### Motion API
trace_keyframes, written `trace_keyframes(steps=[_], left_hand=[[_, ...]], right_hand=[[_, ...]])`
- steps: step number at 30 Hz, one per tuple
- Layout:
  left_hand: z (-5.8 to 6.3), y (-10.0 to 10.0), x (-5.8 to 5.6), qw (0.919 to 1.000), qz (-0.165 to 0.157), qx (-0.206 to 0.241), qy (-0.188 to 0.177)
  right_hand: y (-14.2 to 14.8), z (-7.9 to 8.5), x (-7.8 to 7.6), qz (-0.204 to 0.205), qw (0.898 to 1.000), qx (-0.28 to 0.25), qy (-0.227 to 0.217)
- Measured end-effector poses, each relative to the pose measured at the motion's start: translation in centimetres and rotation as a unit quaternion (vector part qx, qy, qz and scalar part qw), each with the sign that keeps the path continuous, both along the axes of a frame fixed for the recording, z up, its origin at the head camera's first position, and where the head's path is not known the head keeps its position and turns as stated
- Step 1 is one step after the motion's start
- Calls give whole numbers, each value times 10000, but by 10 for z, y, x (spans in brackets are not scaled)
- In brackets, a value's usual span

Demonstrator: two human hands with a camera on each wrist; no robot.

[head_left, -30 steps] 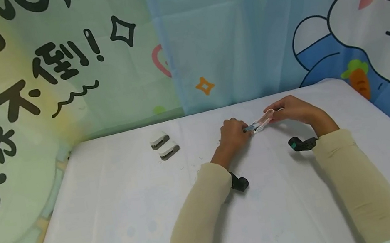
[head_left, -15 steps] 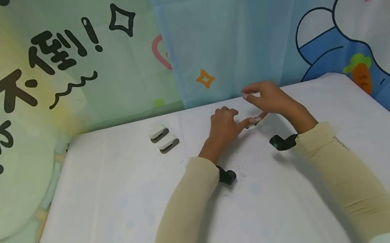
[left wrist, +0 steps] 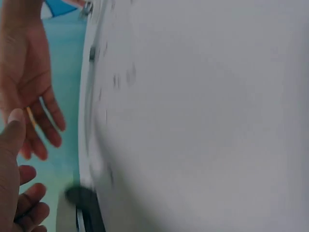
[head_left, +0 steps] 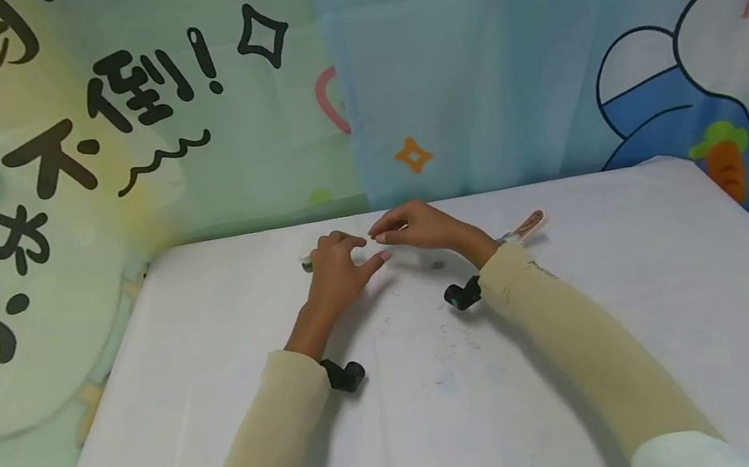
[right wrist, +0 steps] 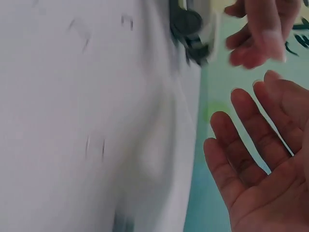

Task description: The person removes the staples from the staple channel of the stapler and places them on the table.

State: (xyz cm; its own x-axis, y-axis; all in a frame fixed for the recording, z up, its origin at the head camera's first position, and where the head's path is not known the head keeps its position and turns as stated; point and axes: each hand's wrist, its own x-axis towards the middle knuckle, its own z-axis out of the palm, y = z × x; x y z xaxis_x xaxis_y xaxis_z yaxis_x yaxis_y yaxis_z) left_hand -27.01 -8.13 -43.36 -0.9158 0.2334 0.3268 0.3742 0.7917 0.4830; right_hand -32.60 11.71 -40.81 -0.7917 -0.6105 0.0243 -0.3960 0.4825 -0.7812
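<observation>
In the head view my left hand [head_left: 337,275] is over the back left of the table, fingers spread and holding nothing. My right hand [head_left: 420,228] hovers just to its right, its fingers loosely extended and empty. Behind the left hand peeks the end of a small white and grey stapler [head_left: 307,264]; the rest is hidden. The right wrist view shows a stapler [right wrist: 193,29] close below the left fingers. Past my right sleeve lies a clear and pinkish long tool [head_left: 529,225], its near end partly covered.
A small dark piece [head_left: 437,264] lies on the white tablecloth [head_left: 403,423] below the right hand. Several loose staples [right wrist: 95,147] are scattered on the cloth. A printed curtain [head_left: 467,74] stands behind the table's back edge.
Both hands have let go of the pinkish tool, which now lies on the table at the right. They have moved left to the staplers, and the head view has shifted slightly.
</observation>
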Motion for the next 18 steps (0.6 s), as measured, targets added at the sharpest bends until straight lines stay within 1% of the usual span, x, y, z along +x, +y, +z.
trace_keyframes(steps=[3, 5, 6, 8, 10, 12, 14, 16, 18], left_hand=[[0, -24, 8, 9993, 212, 283, 152], [-2, -38, 12, 9978, 405, 489, 170], [-3, -44, 14, 9969, 502, 597, 116], [-5, -52, 16, 9955, 588, 742, -50], [-9, -56, 16, 9943, 553, 821, -404], [-13, -58, 13, 9936, 421, 748, -728], [-16, -59, 10, 9926, 332, 636, -976], [-18, -59, 8, 9917, 355, 499, -1132], [-19, -60, 7, 9910, 452, 424, -1187]], right_hand=[[-20, -5, -4, 232, 9995, 14, -209], [-31, -9, -6, 387, 9985, 43, -379], [-36, -10, -6, 460, 9978, 39, -471], [-44, -12, -7, 544, 9964, 26, -651], [-52, -13, -6, 589, 9955, 5, -744], [-59, -14, -6, 659, 9955, 47, -686], [-66, -15, -7, 756, 9955, 178, -538], [-73, -15, -7, 850, 9951, 442, -244], [-80, -15, -7, 880, 9938, 678, -43]])
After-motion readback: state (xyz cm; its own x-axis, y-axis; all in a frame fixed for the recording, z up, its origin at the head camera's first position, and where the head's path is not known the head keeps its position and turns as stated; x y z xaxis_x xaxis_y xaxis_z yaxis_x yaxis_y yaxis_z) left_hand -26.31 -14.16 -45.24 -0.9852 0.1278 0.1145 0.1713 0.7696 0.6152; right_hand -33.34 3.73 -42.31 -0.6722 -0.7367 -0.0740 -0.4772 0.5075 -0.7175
